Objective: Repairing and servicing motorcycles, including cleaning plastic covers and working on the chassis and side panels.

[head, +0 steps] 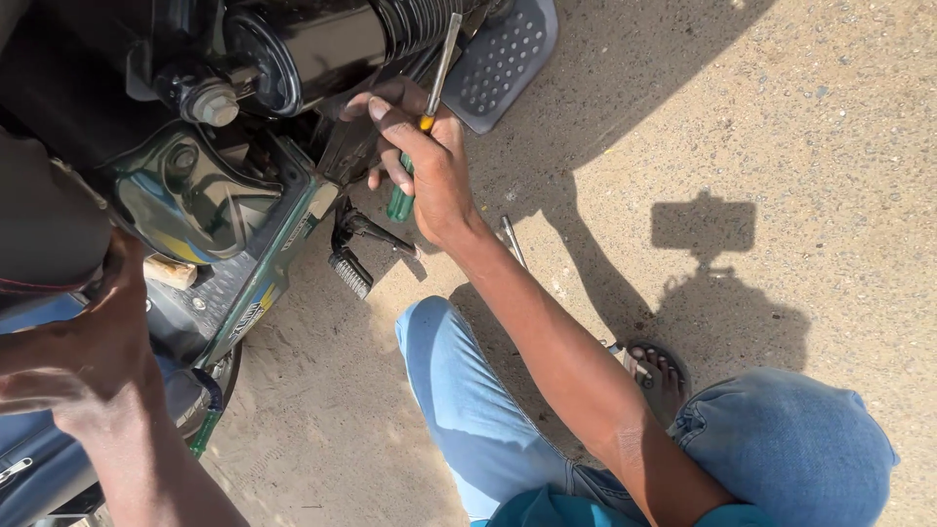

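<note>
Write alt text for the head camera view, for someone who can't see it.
A person's right hand holds a green-handled screwdriver against the underside of a dark motorcycle, while the left hand rests on its bodywork. The person crouches on sunlit concrete ground in blue jeans.

Screwdriver (422, 119): green translucent handle, yellow collar, bare steel shaft. Gripped mid-handle, held steeply, shaft slanting up and right toward the black ribbed shock spring (415, 21) of a dark motorcycle (210, 190); tip out of sight near the top edge, handle end low.
</note>
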